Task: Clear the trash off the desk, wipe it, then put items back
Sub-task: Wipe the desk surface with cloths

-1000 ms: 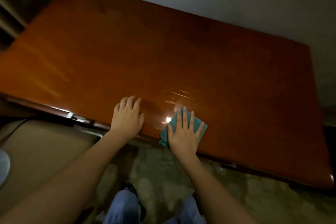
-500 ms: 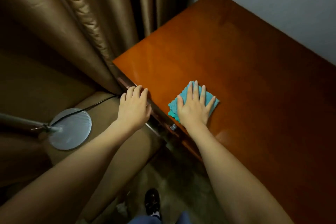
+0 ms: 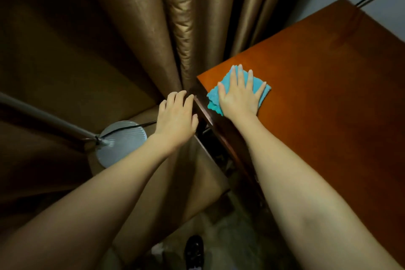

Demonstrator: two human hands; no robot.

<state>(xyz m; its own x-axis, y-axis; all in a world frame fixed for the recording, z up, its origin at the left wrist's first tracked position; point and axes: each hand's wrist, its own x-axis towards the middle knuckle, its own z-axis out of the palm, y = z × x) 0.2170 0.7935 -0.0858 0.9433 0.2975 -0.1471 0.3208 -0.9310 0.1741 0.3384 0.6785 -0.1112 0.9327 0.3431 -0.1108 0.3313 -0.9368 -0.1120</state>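
Observation:
The glossy red-brown wooden desk (image 3: 324, 98) fills the right half of the view, its left front corner near the middle. A teal cleaning cloth (image 3: 213, 98) lies flat on that corner. My right hand (image 3: 240, 94) presses it down with straight, spread fingers. My left hand (image 3: 175, 116) hovers just off the desk's left front corner, fingers loosely extended over the edge, holding nothing. No trash or other items show on the desk top.
Heavy golden-brown curtains (image 3: 175, 28) hang close behind the desk's left end. A lamp with a round silver base (image 3: 121, 142) and a grey pole (image 3: 43, 116) stands on a tan surface at the left. A dark shoe (image 3: 194, 250) shows on the floor below.
My right hand has slid the cloth leftward along the front of the desk to its left corner. My left hand moved with it off the desk's end. The view swung left.

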